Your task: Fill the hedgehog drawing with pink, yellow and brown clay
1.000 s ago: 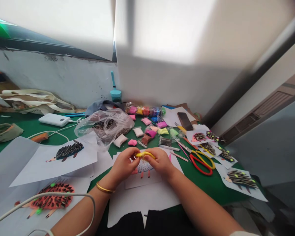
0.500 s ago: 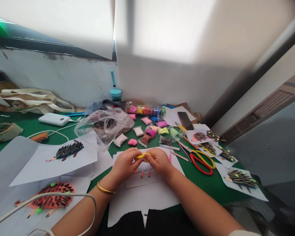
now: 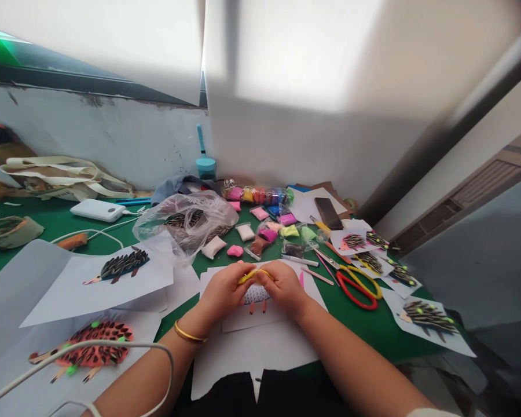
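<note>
A small piece of yellow modelling clay (image 3: 245, 278) is pinched between my two hands, with a bit of clear wrapping seeming to show beside it. My left hand (image 3: 224, 291), a gold bangle at its wrist, grips the clay's left end between thumb and fingers. Thumb and curled fingers of my right hand (image 3: 285, 285) close on the other end. Below them lies a paper hedgehog picture (image 3: 257, 294) with a pale, scaly-patterned body and pink legs; my hands cover its upper part. White sheets (image 3: 260, 353) lie beneath it.
Wrapped clay packets (image 3: 245, 232) and a plastic bag of seeds (image 3: 186, 223) lie beyond my hands. Red-and-yellow scissors (image 3: 356, 286), a marker (image 3: 299, 260) and a phone (image 3: 328, 213) are at the right. Seed-covered hedgehog pictures (image 3: 124, 265) flank both sides. A white cable (image 3: 125, 346) crosses at lower left.
The yellow clay now looks thinner and more stretched between my fingers, with a pale gap at its middle. My hands stay in nearly the same place; the view shifts slightly.
</note>
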Demonstrator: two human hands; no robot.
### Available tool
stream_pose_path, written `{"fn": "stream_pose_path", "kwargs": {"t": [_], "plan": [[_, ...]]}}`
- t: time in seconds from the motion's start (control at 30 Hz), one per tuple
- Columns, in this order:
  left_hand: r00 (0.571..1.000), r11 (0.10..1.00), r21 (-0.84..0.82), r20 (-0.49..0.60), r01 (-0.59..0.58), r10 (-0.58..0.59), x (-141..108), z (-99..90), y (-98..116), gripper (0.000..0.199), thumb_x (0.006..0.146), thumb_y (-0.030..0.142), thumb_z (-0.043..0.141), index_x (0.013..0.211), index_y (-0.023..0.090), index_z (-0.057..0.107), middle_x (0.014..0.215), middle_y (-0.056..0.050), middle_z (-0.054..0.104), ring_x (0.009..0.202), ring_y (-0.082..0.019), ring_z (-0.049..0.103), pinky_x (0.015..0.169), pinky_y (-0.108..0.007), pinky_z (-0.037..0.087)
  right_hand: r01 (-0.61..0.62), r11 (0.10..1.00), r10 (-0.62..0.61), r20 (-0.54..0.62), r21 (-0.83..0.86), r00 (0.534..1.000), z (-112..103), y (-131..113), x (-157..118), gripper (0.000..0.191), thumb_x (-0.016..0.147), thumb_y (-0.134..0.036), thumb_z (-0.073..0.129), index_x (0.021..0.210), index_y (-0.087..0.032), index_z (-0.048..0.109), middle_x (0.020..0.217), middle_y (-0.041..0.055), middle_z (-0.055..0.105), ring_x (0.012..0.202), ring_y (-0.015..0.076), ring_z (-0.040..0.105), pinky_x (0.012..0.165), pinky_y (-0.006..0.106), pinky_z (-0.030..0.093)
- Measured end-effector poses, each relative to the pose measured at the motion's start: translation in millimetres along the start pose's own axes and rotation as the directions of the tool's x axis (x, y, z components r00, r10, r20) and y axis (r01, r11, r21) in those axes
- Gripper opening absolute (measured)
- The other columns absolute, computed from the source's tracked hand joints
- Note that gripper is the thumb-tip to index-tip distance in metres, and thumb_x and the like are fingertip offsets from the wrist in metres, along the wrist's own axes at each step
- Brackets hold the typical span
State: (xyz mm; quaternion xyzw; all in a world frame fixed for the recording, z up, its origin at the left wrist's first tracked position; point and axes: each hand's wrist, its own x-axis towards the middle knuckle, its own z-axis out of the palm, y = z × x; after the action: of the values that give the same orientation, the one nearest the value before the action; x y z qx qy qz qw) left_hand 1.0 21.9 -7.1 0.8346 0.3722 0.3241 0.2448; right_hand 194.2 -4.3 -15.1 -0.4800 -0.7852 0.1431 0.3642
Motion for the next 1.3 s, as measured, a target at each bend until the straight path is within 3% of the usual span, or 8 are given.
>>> {"fn": "stream_pose_path", "kwargs": {"t": [0.17,0.3,0.53,0.7,0.87,1.03,1.17,1.3], "plan": [[0.988,0.999,-0.042,-0.156,-0.007,0.001,0.7,-1.3,-4.8,0.024,0.09,0.02,0.052,0.107,0.023,0.069,0.1,-0.006,0.07,0.092,-0.02,0.065,0.082,-0.033,0.053,-0.039,0.996,0.033,-0.075,-0.079,0.997,-3.9,1.2,1.7,0.047,0.101,-0.045,0.035,0.07,-0.021,0.06,0.068,0.0028,0.061,0.069,0.0169,0.054,0.065,0.029,0.035],[0.963,0.958,-0.265,-0.209,0.11,-0.169,3.3,-4.1,-6.2,0.02,0.092,0.029,0.052,0.103,0.02,0.066,0.094,-0.005,0.067,0.075,-0.015,0.064,0.069,-0.029,0.054,-0.139,0.985,0.116,-0.209,-0.099,0.971,-13.3,14.0,1.5,0.042,0.102,-0.042,0.034,0.075,-0.021,0.059,0.072,0.0032,0.06,0.072,0.018,0.055,0.067,0.029,0.039],[0.916,0.685,-0.682,-0.055,0.256,-0.397,5.9,-9.2,-0.7,0.034,0.085,0.043,0.066,0.106,0.017,0.061,0.078,-0.001,0.065,0.071,-0.013,0.062,0.067,-0.027,0.05,-0.224,0.962,0.17,-0.303,-0.155,0.938,-22.7,43.2,2.0,0.039,0.101,-0.033,0.031,0.114,-0.016,0.063,0.107,0.0125,0.067,0.103,0.0256,0.058,0.091,0.038,0.041],[0.895,0.477,-0.835,0.041,0.274,-0.443,5.1,-12.9,3.3,0.032,0.075,0.035,0.078,0.09,0.019,0.056,0.079,-0.001,0.067,0.074,-0.014,0.065,0.07,-0.027,0.05,-0.302,0.881,0.219,-0.251,-0.365,0.943,-23.7,46.7,2.1,0.032,0.093,-0.031,0.051,0.12,-0.021,0.064,0.11,0.0103,0.068,0.101,0.0276,0.056,0.084,0.039,0.038],[0.895,0.24,-0.93,0.159,0.277,-0.417,3.9,-18.1,8.8,0.032,0.073,0.029,0.081,0.088,0.02,0.054,0.088,-0.002,0.07,0.086,-0.016,0.07,0.079,-0.031,0.055,-0.304,0.789,0.243,-0.183,-0.534,0.953,-21.8,45.9,2.9,0.022,0.088,-0.029,0.062,0.108,-0.022,0.067,0.106,0.0092,0.069,0.096,0.0279,0.056,0.078,0.038,0.036],[0.91,0.214,-0.942,0.164,0.259,-0.38,2.6,-18.9,7.8,0.04,0.076,0.029,0.079,0.109,0.023,0.058,0.093,-0.003,0.068,0.083,-0.015,0.069,0.081,-0.032,0.056,-0.304,0.79,0.241,-0.187,-0.532,0.952,-17.2,47.8,1.5,0.027,0.084,-0.031,0.065,0.11,-0.024,0.066,0.107,0.0101,0.067,0.097,0.0286,0.054,0.079,0.039,0.038],[0.917,0.223,-0.939,0.172,0.263,-0.359,3.1,-17.7,8.9,0.034,0.075,0.028,0.079,0.103,0.022,0.06,0.095,-0.003,0.064,0.086,-0.015,0.066,0.079,-0.029,0.054,-0.295,0.854,0.205,-0.245,-0.428,0.948,-19.8,41.5,1.4,0.033,0.084,-0.027,0.062,0.117,-0.023,0.065,0.114,0.0106,0.064,0.107,0.0303,0.053,0.087,0.043,0.041],[0.946,0.315,-0.924,0.12,0.217,-0.3,3.2,-11.8,10.1,0.03,0.071,0.024,0.08,0.087,0.021,0.055,0.09,0.001,0.057,0.081,-0.011,0.06,0.073,-0.024,0.05,-0.051,0.992,0.03,-0.176,-0.113,0.984,-19.0,21.4,0.9,0.028,0.089,-0.022,0.05,0.112,-0.021,0.066,0.108,0.0095,0.067,0.104,0.0254,0.058,0.092,0.041,0.045]]}}
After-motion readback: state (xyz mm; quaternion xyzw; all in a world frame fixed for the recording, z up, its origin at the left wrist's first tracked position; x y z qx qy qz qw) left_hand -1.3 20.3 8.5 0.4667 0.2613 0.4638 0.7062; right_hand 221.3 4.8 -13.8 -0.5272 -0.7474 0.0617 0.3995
